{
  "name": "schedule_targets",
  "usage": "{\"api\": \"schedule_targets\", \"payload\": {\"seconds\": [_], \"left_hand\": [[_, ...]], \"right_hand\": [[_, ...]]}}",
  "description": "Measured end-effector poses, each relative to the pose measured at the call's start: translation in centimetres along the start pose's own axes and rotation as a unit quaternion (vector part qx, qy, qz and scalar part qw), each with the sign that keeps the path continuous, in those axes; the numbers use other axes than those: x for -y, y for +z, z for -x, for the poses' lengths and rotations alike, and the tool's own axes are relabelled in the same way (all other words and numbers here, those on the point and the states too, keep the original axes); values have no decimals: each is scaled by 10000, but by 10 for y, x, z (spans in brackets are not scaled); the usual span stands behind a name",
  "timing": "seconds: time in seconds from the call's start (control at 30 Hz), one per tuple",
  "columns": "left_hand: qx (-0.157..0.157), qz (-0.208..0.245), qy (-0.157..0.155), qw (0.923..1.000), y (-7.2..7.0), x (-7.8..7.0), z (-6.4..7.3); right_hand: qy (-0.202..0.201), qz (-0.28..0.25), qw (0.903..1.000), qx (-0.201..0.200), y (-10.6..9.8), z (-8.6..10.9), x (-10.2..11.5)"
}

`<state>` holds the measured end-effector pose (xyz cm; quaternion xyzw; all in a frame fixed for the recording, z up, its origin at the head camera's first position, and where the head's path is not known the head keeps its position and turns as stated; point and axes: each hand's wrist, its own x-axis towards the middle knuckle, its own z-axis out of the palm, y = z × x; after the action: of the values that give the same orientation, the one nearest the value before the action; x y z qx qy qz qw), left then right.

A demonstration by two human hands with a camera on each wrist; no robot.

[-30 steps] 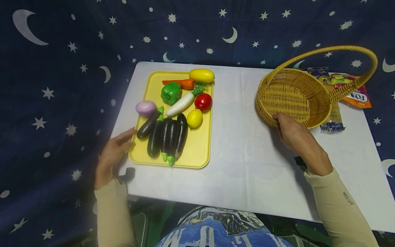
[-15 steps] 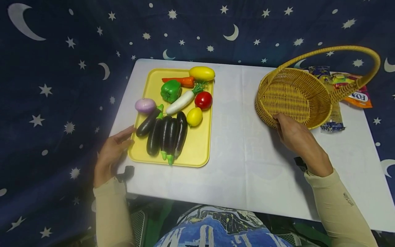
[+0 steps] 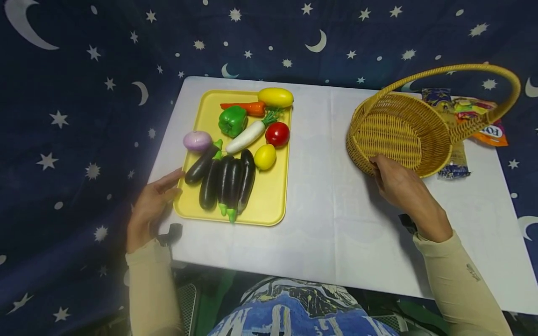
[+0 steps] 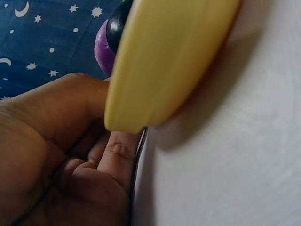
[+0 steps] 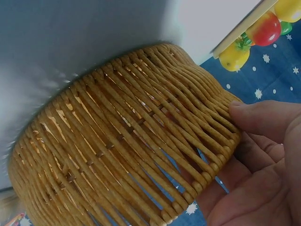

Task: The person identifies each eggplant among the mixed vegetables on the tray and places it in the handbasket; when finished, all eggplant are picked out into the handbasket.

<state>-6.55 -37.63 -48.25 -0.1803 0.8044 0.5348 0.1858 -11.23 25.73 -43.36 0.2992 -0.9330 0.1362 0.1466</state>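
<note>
My left hand is at the near left edge of a yellow tray. In the left wrist view the thumb lies against the rim and fingers reach under it. On the tray lie several dark eggplants, a purple onion, a green bell pepper, a carrot, a white radish, a tomato, a lemon and an oblong yellow fruit. With thumb and fingers, my right hand grips the near rim of a wicker basket, which holds nothing.
Behind the basket, at the far right, lie an orange-red snack bag and a long blue-and-gold packet. The basket's tall handle arches toward the back right. A white-covered table meets a star-patterned curtain behind and on the left.
The head view has shifted slightly, so the tray and table appear a little higher. Both hands keep their places at the tray and the basket.
</note>
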Motion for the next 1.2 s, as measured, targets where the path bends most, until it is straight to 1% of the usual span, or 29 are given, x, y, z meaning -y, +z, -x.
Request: {"api": "schedule_targets", "payload": {"seconds": [0.1, 0.2, 0.3, 0.4, 0.47, 0.53, 0.57, 0.63, 0.77, 0.93, 1.2], "left_hand": [[-28, 109, -35, 9999, 1, 1, 1], [-16, 36, 43, 10000, 1, 4, 4], [75, -56, 123, 9999, 2, 6, 8], [212, -79, 57, 9997, 1, 9, 14], [268, -38, -27, 9996, 1, 11, 18], [297, 10, -33, 9996, 1, 14, 20], [303, 60, -5, 9995, 1, 14, 21], [380, 298, 70, 9988, 3, 14, 21], [460, 517, 353, 9970, 5, 13, 19], [432, 505, 619, 9959, 5, 13, 18], [449, 573, 585, 9956, 4, 13, 20]], "right_hand": [[4, -27, 10000, 0, 1, -1, 1], [35, -52, 10000, 4, 0, -2, 2], [57, -61, 10000, -9, 0, -3, 2], [8, -31, 10000, 1, 0, -3, 2], [-34, -37, 10000, -12, 1, -4, 3], [-57, -29, 10000, -20, 2, -5, 3], [-49, -39, 10000, -23, 1, -5, 3], [-13, -55, 10000, -25, 1, -5, 3], [74, -78, 9999, 34, -1, -3, 5], [38, -85, 9999, 83, 0, -2, 9], [22, -127, 9998, 135, 2, -2, 19]]}}
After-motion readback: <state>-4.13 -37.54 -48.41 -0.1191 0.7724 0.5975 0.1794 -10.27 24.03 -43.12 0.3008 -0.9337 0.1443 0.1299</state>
